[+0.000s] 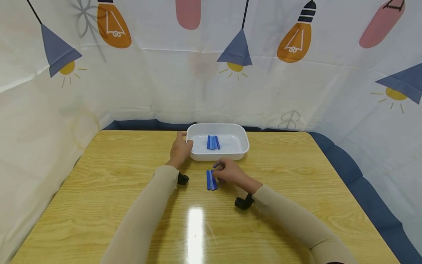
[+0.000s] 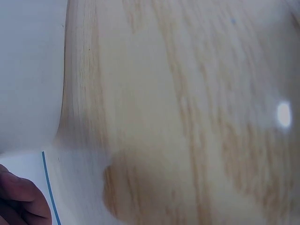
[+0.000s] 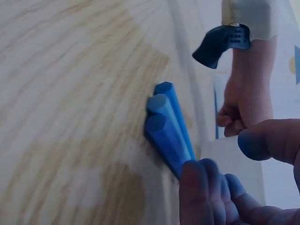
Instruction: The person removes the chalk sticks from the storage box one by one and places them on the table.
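Three blue sticks with faceted ends lie side by side on the table, the middle one lighter. My right hand is over their right side, its fingertips right at the nearest dark blue stick. The thumb stands apart from the fingers. A white plastic basin stands just beyond, and several blue sticks lie together inside it. At the basin's left end, my left hand grips the rim, fingers curled; only a few fingers show in the left wrist view.
The wooden table ends just behind the basin. A white cloth printed with lamps and bulbs hangs around the back and sides. Dark blue padding runs along the right edge. Each wrist wears a black camera.
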`<state>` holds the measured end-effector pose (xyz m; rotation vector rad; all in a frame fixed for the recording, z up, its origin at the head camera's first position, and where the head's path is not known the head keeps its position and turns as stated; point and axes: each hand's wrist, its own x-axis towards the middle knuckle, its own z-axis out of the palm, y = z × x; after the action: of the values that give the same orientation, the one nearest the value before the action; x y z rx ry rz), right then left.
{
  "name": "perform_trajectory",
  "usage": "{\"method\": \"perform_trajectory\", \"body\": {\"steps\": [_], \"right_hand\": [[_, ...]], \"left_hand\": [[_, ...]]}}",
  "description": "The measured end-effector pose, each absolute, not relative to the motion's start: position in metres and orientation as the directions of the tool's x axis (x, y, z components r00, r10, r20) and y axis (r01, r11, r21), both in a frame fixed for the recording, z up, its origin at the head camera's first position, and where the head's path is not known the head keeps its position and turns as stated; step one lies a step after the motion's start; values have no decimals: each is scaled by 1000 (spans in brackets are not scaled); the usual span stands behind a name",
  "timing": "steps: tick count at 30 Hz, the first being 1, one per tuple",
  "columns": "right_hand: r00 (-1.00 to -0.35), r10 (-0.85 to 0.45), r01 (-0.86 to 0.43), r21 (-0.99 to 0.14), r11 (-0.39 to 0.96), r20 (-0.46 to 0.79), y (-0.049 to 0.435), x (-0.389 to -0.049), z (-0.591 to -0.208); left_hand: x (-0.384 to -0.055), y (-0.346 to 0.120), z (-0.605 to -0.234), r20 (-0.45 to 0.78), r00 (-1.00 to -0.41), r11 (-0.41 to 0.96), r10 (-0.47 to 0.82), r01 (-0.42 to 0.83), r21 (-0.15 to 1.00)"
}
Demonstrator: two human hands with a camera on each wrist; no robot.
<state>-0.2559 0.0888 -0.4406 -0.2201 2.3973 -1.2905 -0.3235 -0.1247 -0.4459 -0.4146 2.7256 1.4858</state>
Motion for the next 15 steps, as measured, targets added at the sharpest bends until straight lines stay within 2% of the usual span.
{"method": "perform_trajectory", "body": {"steps": [15], "right_hand": [[-894,-373,24,-857,514,-249,91,-260,-426]], "left_hand": [[-322,-125,-444,-142,-965,518,-223,-240,821]]}}
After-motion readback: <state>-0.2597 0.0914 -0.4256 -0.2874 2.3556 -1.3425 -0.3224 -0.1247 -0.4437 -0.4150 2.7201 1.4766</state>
